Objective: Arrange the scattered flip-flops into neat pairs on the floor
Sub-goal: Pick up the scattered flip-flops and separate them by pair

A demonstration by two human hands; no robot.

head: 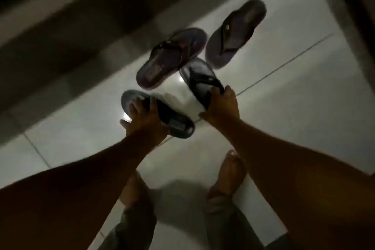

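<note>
On pale tiles (304, 107), four flip-flops.
My left hand (146, 119) grips one grey flip-flop (174, 122), right hand (221, 105) another (200, 79); two purple ones (170, 57) beyond, wall close behind.

Two purple-soled flip-flops with dark straps lie strap-up on the tiled floor, one (171, 58) angled just beside the other (235, 33). Two grey flip-flops with black straps, one (157, 113) nearer, one (199, 81) tilted, are gripped.

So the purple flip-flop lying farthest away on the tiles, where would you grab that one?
Probably by the strap of the far purple flip-flop, coming from above. It lies sole-down on the tiled floor with the straps raised, apart from its neighbour. Both hands already hold the grey ones.
</note>
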